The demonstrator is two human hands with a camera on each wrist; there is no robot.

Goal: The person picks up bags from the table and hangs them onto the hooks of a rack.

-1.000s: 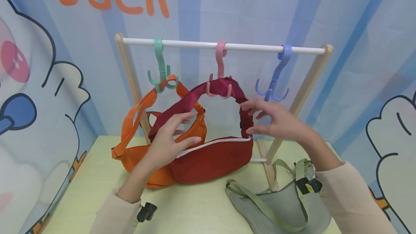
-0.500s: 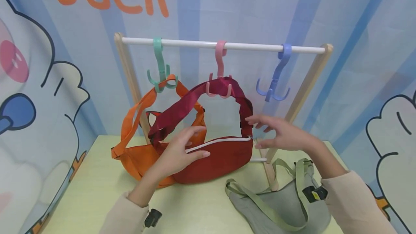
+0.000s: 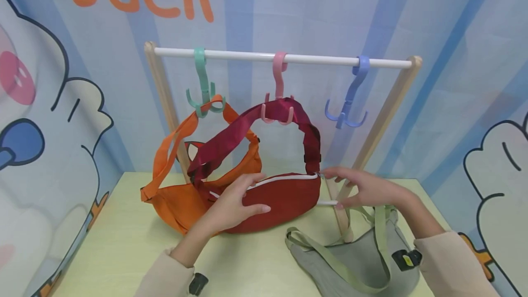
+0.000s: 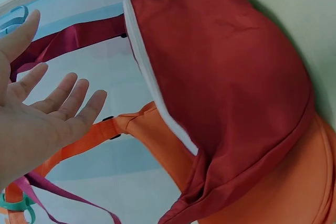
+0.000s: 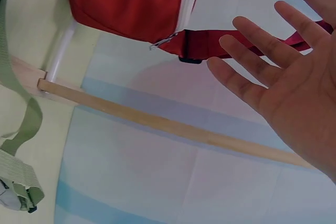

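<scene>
A dark red waist bag (image 3: 280,200) with a white zipper hangs by its maroon strap from the pink hook (image 3: 279,77). Behind it, to the left, an orange waist bag (image 3: 177,205) hangs from the green hook (image 3: 201,72). My left hand (image 3: 231,203) hovers in front of the red bag, fingers spread and holding nothing. To the right of that bag is my right hand (image 3: 367,189), also without anything in it, its fingertips near the bag's zipper end. The left wrist view shows the left fingers (image 4: 63,100) loosely extended beside the bag; the right fingers (image 5: 252,61) are splayed.
A grey-green bag (image 3: 350,260) with light green straps lies on the table (image 3: 231,269) at the front right. The blue hook (image 3: 348,95) on the white rail (image 3: 243,56) bears no bag. Wooden legs (image 3: 379,123) support the rack. A printed curtain stands behind.
My right hand has come down from beside the maroon strap to the bag's zipper end. The left hand has shifted right and slightly down. The bags stay in place.
</scene>
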